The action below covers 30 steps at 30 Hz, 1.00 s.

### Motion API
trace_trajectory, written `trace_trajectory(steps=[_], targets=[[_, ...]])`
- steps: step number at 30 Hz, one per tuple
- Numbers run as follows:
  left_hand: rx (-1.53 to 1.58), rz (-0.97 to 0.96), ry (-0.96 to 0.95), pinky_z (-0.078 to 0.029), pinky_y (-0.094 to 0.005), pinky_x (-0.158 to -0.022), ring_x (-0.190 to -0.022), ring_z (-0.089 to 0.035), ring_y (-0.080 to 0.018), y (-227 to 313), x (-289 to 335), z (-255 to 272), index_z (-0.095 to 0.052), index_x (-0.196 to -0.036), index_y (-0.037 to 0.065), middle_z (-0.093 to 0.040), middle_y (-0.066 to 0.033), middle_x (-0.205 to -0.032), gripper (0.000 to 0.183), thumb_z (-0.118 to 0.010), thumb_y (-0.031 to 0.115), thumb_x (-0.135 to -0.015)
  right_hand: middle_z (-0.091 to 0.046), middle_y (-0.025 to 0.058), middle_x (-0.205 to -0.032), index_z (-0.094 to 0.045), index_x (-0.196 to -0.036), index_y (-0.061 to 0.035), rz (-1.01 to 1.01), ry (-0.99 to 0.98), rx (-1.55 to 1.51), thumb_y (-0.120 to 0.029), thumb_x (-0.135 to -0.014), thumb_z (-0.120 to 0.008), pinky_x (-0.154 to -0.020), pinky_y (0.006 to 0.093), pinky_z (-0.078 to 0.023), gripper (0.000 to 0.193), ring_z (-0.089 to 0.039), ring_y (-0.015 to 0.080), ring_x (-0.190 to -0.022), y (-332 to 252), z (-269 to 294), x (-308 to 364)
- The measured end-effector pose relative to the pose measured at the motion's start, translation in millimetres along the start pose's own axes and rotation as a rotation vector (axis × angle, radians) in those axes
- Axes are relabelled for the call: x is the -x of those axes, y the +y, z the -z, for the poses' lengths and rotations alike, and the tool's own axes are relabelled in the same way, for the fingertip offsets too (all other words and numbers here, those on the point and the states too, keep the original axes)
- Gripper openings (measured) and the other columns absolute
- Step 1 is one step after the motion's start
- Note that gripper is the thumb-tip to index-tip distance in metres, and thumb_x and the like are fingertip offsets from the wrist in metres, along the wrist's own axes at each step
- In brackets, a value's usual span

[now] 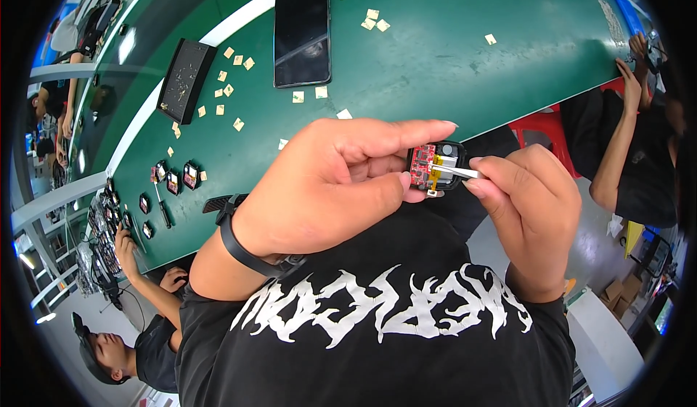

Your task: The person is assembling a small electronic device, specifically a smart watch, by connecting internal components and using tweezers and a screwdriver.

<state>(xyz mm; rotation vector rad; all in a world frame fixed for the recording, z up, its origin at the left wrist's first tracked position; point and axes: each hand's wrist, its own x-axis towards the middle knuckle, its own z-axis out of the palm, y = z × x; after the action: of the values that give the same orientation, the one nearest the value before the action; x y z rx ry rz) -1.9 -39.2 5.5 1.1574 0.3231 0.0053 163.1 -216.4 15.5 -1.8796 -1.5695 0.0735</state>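
Note:
Between the thumb and fingers of my left hand (327, 182) is a small black electronic device (450, 148), its inside facing up. A red circuit board (421, 166) and a strip of yellow tape show within it, beside a silvery part. My right hand (534, 214) pinches a pair of metal tweezers (461, 172). The tweezers' tips reach over the yellow tape next to the red board; whether they touch it I cannot tell. Part of the device is hidden behind my left fingers.
On the green table (435, 66) lie a dark smartphone (302, 37), a black tray (186, 80) and several small pale squares (229, 89). More small black devices (173, 182) and a screwdriver (162, 207) are at the left. Co-workers sit on both sides; a red stool (544, 135) stands at the right.

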Motion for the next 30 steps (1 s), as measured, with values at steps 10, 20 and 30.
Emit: trace_trajectory(steps=[10,20,30], targets=[[0.178,-0.012,-0.035,-0.055,-0.0294,-0.091,-0.111,-0.067,-0.0239,-3,2,6,-0.046,-0.144,-0.011,-0.061,-0.0198,-0.129,0.054,-0.051,-0.016,-0.09,-0.06,0.0069,-0.071,-0.073,-0.092,0.0,-0.243,-0.034,-0.285,-0.004,-0.081,-0.079,-0.053,0.0302,-0.042,0.013,-0.056,0.0172,-0.06,-1,-8,0],[0.213,0.003,-0.017,-0.054,-0.0376,-0.101,-0.113,-0.066,-0.0266,-9,0,11,-0.047,-0.142,-0.011,-0.062,-0.021,-0.128,0.054,-0.061,-0.015,-0.09,-0.06,0.0072,-0.072,-0.072,-0.095,0.0002,-0.317,-0.067,-0.331,-0.005,-0.083,-0.078,-0.054,0.0289,-0.042,0.014,-0.056,0.0171,-0.06,-3,-15,-3],[0.092,-0.037,0.096,-0.053,-0.0332,-0.099,-0.113,-0.066,-0.0243,-6,4,7,-0.049,-0.141,-0.01,-0.064,-0.0199,-0.126,0.056,-0.064,-0.016,-0.088,-0.047,-0.0079,-0.063,-0.066,-0.09,0.0017,-0.619,0.141,-0.701,-0.002,-0.084,-0.079,-0.051,0.0182,-0.026,0.014,-0.033,-0.002,-0.055,-12,-22,6]])
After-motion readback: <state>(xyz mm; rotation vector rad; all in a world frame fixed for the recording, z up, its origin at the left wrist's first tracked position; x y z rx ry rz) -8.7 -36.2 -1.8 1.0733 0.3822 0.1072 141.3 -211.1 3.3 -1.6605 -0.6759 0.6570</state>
